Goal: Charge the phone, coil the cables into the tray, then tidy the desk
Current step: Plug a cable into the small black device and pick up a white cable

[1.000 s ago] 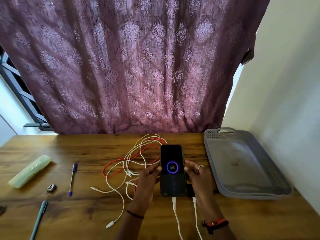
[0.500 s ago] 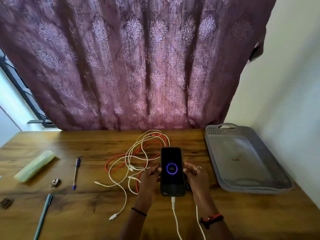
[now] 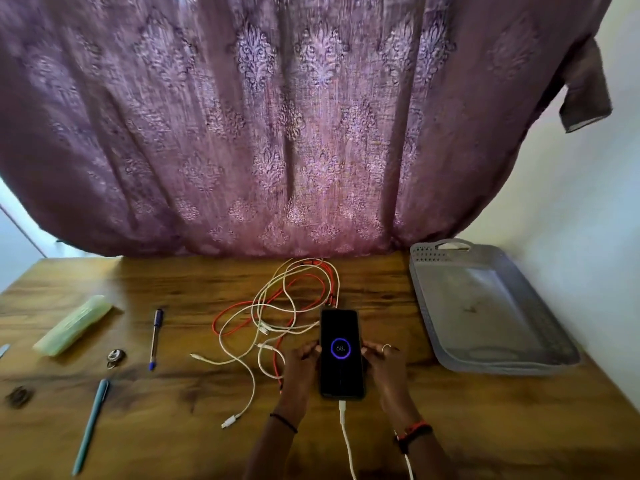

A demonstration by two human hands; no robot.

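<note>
Both hands have held position since a second ago; only my view tilted up. Nearest, the white charging cable is seated in the phone: release evenly, do not tug the plug. The left hand and right hand flank its long edges, fingertips touching; pinching or resting, I cannot tell. It lies flat on the desk, screen dark, violet ring reading 68. Beyond: loose cables, then tray.
</note>
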